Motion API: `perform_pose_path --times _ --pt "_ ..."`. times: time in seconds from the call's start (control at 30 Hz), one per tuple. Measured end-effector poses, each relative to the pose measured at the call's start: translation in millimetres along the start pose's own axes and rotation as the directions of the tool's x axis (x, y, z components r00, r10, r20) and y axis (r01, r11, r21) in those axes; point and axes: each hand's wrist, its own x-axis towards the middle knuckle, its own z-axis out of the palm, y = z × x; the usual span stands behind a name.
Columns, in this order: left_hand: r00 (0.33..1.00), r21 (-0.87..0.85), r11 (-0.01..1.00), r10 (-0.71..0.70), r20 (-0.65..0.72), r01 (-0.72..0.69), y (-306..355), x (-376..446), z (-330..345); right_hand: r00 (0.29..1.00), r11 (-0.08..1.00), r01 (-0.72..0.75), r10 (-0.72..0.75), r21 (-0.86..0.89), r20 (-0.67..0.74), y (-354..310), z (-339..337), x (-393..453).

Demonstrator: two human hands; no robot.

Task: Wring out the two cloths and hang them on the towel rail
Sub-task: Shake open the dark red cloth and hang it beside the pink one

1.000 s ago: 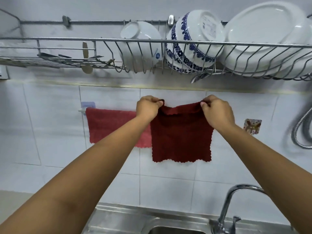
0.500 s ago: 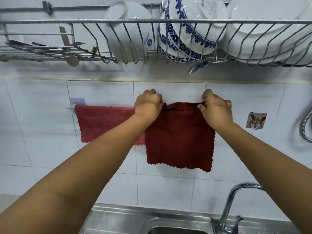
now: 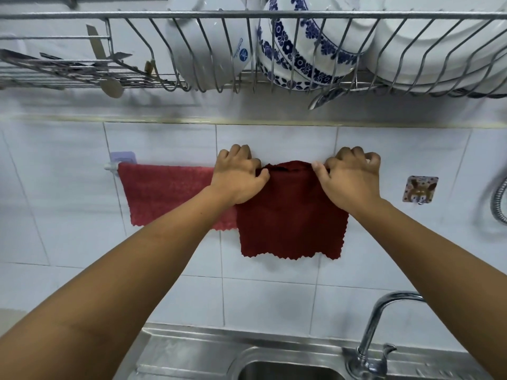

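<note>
A dark red cloth (image 3: pixel 290 215) hangs flat against the white tiled wall, draped over the towel rail (image 3: pixel 111 167), whose left end shows at a lilac wall mount. My left hand (image 3: pixel 237 178) pinches the cloth's top left corner and my right hand (image 3: pixel 352 179) pinches its top right corner. To its left a lighter red cloth (image 3: pixel 167 194) hangs spread on the same rail, partly behind my left forearm. Most of the rail is hidden under the cloths and my hands.
A wire dish rack (image 3: pixel 247 15) with white bowls, a blue-patterned bowl (image 3: pixel 307 50) and plates hangs just above my hands. Below are a steel sink (image 3: pixel 274 363) and a tap (image 3: pixel 378 325). An adhesive hook (image 3: pixel 418 189) and a metal hose (image 3: pixel 498 198) are at right.
Both hands have lowered the dark cloth's top edge onto the rail and shifted their grip at its corners. The camera has tilted down slightly, showing more of the sink.
</note>
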Motion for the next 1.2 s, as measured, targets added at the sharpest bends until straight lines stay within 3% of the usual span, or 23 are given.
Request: perform_pose_path --times 0.13,0.23,0.3,0.4,0.67,0.83,0.9,1.0,1.2 --pt "0.998 0.038 0.998 -0.058 0.032 0.057 4.2 -2.8 4.8 0.996 1.0 -0.013 0.014 -0.012 0.084 -3.9 -6.1 5.2" --pt "0.992 0.032 0.994 -0.104 -0.072 0.106 10.5 -4.6 2.0 0.985 0.999 -0.018 0.026 -0.047 0.173 -6.4 -7.0 11.1" --pt "0.985 0.026 0.997 -0.063 -0.163 0.068 17.0 -8.6 -0.7 0.98 0.998 -0.006 0.019 -0.063 0.2 -6.8 -6.6 13.4" --pt "0.992 0.031 0.999 -0.026 -0.125 0.03 27.8 -17.5 1.1 0.981 0.998 0.026 -0.014 -0.06 0.192 -3.8 -5.6 13.4" --pt "1.0 0.075 0.997 -0.019 0.013 0.018 32.3 -11.5 -3.9 0.998 1.0 -0.028 0.028 -0.01 -0.05 -1.9 11.4 -17.6" --pt "0.971 -0.04 0.999 0.009 0.237 0.001 22.3 -3.4 -5.1 0.98 0.996 0.002 0.017 0.095 -0.196 -2.8 16.9 -41.5" --pt "0.988 -0.015 1.0 0.013 0.154 -0.011 21.1 -3.7 -3.6 0.97 0.993 0.041 -0.012 0.114 -0.245 -2.7 15.7 -43.0" --pt "0.999 0.029 0.999 -0.033 -0.043 0.035 25.4 -15.4 -3.1 0.993 0.996 0.021 -0.011 0.081 -0.121 -5.6 10.2 -35.2" --pt "0.998 0.009 0.999 -0.051 -0.026 0.051 28.7 -25.2 -7.6 0.999 1.0 0.017 -0.016 -0.014 0.032 -9.7 6.4 -19.4"
